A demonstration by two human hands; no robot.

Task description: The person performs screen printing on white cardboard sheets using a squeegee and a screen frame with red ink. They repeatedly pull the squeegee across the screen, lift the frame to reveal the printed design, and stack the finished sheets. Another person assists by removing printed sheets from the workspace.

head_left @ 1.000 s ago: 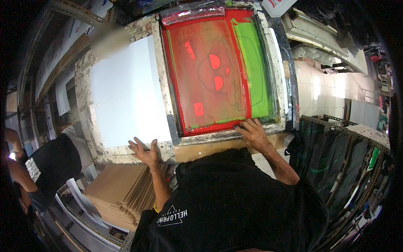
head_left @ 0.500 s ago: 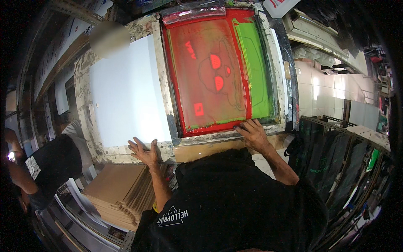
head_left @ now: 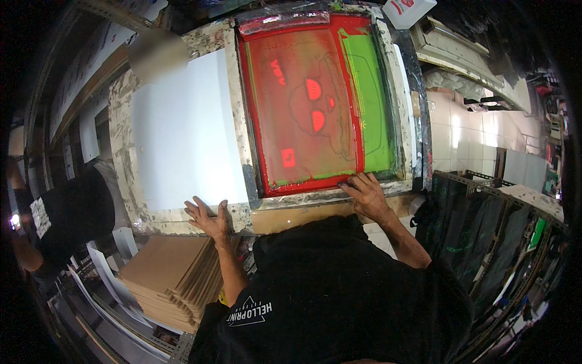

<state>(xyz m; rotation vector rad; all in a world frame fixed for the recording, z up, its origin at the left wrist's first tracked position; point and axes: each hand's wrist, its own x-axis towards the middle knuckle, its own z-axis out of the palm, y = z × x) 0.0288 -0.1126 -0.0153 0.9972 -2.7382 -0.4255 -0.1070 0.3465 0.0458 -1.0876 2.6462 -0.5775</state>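
Observation:
A screen printing frame [head_left: 237, 121] stands in front of me, its mesh [head_left: 267, 115] smeared with red ink on the left and showing green on the right. Dark line art and bright red shapes show through the red part. My right hand [head_left: 370, 199] is on the near rail, fingers bent over its inner edge and thumb toward the left. To the left of the frame lies a large white sheet [head_left: 182, 133]. At its near right corner rests my left hand [head_left: 209, 219], fingers spread and holding nothing. A clear-wrapped bar [head_left: 285, 22] lies along the frame's far end.
Stacked brown cardboard [head_left: 163, 267] sits below the table at the left. Another person in a dark shirt [head_left: 79, 212] is at the far left. Dark panels stand in a metal rack [head_left: 473, 236] on the right. A white jug [head_left: 409, 11] stands at the far right corner.
Both hands keep their places on the sheet's edge and the frame. The other person at the left has shifted further left, uncovering white panels. The view has moved slightly.

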